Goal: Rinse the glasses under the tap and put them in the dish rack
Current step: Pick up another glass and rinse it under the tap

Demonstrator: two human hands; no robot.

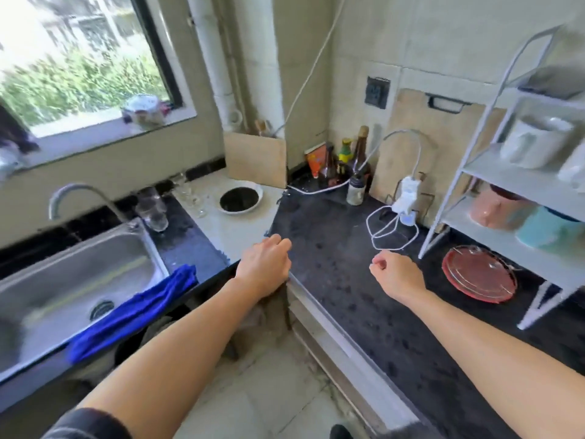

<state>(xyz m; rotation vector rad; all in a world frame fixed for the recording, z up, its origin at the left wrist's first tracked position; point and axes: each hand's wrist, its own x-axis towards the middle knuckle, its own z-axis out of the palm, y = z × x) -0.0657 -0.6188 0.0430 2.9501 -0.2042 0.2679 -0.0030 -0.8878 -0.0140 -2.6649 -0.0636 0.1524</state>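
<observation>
Our left hand (pixel 264 264) loosely curled at dark counter (pixel 332 296) edge, holding nothing, our right hand (pixel 397 274) likewise above it, sink (pixel 95 255) left, white rack (pixel 506 180) right, blue cloth (pixel 136 312) on sink rim, glasses (pixel 153 210) blurred, seemingly stacked, beside tap (pixel 76 186)

Bright daylight from window (pixel 79 58); blurred, warped edges
</observation>
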